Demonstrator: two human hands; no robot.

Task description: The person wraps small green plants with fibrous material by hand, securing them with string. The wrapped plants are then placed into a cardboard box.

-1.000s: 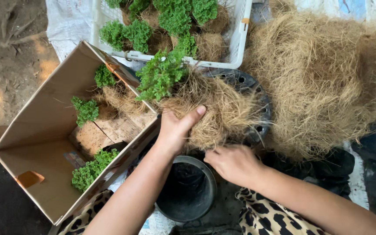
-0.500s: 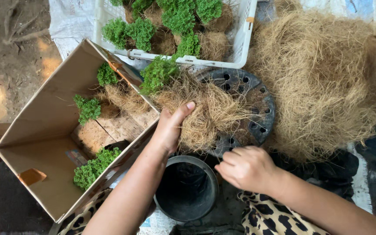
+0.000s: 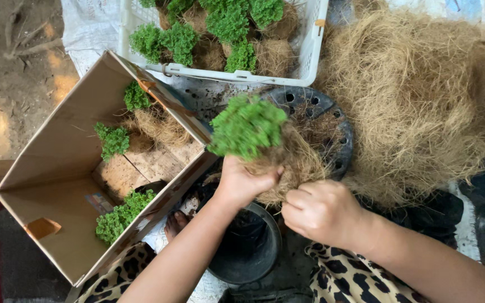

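Two hands on one fibre-wrapped plant above a black pot.

The left hand (image 3: 241, 182) is clamped around the brown fibre ball of a bushy green plant (image 3: 247, 126), whose leafy top tilts toward eleven o'clock; the right hand (image 3: 322, 210), fingers curled together, pinches fibres at the ball's four o'clock side. Directly at six o'clock from the ball sits the black pot (image 3: 249, 247). A perforated black tray (image 3: 322, 112) lies at one o'clock, a big heap of coconut fibre (image 3: 422, 95) at two o'clock. A white crate (image 3: 312, 50) of wrapped plants stands at twelve, and an open cardboard box (image 3: 57, 191) holding more plants lies at nine.
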